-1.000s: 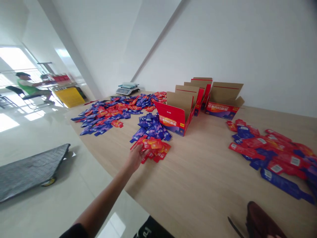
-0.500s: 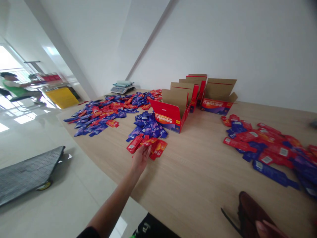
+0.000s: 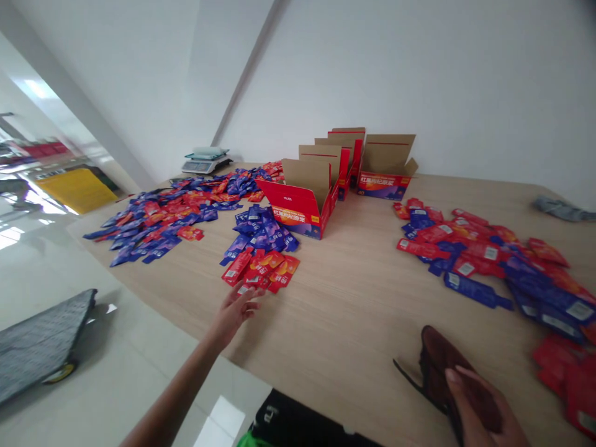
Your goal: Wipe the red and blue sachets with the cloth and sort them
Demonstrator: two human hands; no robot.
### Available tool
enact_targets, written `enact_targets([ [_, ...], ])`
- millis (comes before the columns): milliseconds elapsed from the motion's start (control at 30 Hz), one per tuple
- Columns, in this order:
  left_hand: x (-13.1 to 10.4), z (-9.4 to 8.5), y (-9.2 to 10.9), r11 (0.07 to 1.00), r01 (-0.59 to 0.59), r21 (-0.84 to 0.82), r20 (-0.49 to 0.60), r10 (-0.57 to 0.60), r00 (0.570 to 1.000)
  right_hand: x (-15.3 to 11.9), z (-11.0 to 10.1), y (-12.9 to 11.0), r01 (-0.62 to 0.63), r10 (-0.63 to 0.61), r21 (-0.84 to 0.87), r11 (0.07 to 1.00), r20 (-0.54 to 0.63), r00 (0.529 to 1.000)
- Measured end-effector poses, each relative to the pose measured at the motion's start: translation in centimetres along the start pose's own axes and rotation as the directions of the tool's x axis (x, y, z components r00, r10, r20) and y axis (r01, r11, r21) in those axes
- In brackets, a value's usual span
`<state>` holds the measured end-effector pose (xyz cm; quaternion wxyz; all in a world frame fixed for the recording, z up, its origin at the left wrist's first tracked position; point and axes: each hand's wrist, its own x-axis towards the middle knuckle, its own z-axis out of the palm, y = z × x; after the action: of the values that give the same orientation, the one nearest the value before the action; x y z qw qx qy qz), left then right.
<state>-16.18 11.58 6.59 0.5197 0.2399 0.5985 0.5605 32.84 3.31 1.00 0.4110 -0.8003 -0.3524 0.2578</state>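
My left hand is over the table by the near edge of a small group of red sachets, its fingers apart and holding nothing. Blue sachets lie just behind these, against an open red box. At the lower right, my right hand is closed around a dark brown object with a thin dark strap, which I cannot make out clearly. Mixed red and blue sachets are spread beyond it on the right.
Several open boxes stand along the wall. A large sachet pile and a scale are at the left. A grey cloth lies at the far right. On the floor is a grey cart.
My left hand has drawn back from the red sachets, leaving them on the table. More of my right hand and the brown object shows. The view has shifted rightward.
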Motion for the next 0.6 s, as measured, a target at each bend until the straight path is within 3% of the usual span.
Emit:
enact_targets([
  [67, -1.1, -0.1, -0.6, 0.977, -0.104, 0.187, 0.074, 0.092, 0.993, -0.5, 0.3, -0.6, 0.022, -0.022, 0.037, 0.999, -0.012, 1.000],
  [133, -2.7, 0.5, -1.1, 0.908, -0.223, 0.354, 0.224, 0.149, 0.963, -0.8, 0.5, -0.9, 0.038, -0.036, 0.056, 0.998, -0.026, 0.999],
  [200, -4.7, 2.1, -1.3, 0.801, -0.346, 0.489, 0.436, 0.120, 0.892, -0.8, 0.8, -0.8, 0.052, -0.050, 0.068, 0.996, -0.037, 0.998],
  [267, -6.6, 4.9, -1.3, 0.681, -0.482, 0.551, 0.625, 0.046, 0.779, -0.7, 1.1, -0.6, 0.075, -0.071, 0.107, 0.991, -0.041, 0.997],
  [367, -8.3, 10.9, -1.3, 0.577, -0.634, 0.515, 0.772, 0.010, 0.636, -1.3, 1.1, -0.5, 0.156, -0.155, 0.148, 0.977, -0.020, 0.988],
  [467, -8.3, 18.7, -2.3, 0.512, -0.744, 0.429, 0.856, 0.034, 0.516, -2.8, 0.7, -0.5, 0.303, -0.314, 0.161, 0.939, 0.043, 0.949],
  [533, -7.9, 24.3, -3.9, 0.391, -0.856, 0.339, 0.923, 0.038, 0.383, -4.0, 0.5, -0.3, 0.369, -0.390, 0.190, 0.910, 0.086, 0.917],
  [600, -7.8, 29.8, -5.9, 0.227, -0.951, 0.209, 0.975, 0.028, 0.221, -4.9, 0.4, 0.1, 0.408, -0.437, 0.218, 0.887, 0.108, 0.893],
])
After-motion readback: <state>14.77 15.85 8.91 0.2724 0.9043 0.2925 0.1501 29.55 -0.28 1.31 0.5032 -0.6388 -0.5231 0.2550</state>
